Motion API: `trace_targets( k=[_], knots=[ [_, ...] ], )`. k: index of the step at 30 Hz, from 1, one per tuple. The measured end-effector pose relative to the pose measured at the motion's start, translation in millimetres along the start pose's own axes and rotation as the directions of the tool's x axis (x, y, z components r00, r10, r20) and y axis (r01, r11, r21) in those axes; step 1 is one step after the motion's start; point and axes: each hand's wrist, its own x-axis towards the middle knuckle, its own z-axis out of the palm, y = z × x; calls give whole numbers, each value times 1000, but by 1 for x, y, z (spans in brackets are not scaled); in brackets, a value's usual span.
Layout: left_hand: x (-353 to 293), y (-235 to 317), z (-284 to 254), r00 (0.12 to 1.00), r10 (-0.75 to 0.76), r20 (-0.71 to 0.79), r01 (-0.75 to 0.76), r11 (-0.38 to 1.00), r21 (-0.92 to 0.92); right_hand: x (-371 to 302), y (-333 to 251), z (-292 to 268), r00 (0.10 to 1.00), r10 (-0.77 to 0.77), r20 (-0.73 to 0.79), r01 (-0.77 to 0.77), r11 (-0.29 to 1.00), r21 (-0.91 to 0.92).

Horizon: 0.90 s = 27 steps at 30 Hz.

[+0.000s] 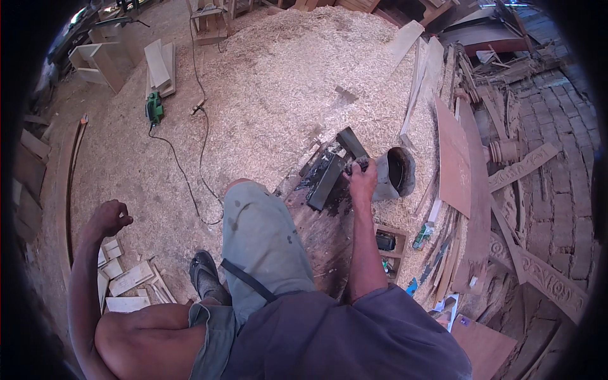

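Observation:
Over a stained wooden board (315,231), my right hand (363,183) reaches forward with its fingers bent around a small dark thing, too hidden to name. Just left of that hand lies a long dark grey rectangular block (327,182). A second dark block (353,143) lies beyond the fingertips. Wet black smears (308,183) surround the blocks. Close on the right of the hand stands a grey, round-mouthed container (384,180) with a dark inside. My left hand (112,219) hangs away to the left above my bent knee, its fingers curled into a loose fist, nothing visible in it.
Wood shavings (272,82) cover the ground. A green electric planer (154,109) and its black cord (183,174) lie ahead on the left. Offcuts (131,278) are near my left foot. Right of my arm are a wooden tool box (399,244), planks (453,158) and carved boards (548,275).

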Motion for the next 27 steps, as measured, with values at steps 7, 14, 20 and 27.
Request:
trace_targets(
  k=[7,14,20,27],
  knots=[
    [-2,1,4,1000,6,-23,-6,1000,12,-9,64,5,965,262,10,-260,955,140],
    [8,2,5,999,41,8,-41,999,23,2,109,12,990,127,-63,-137,967,-216],
    [1,-15,11,1000,18,1,-18,999,47,-40,82,30,999,6,-43,-26,871,-491],
    [25,8,15,992,119,35,-121,991,61,-9,58,17,991,12,-137,-98,759,-643]
  ],
)
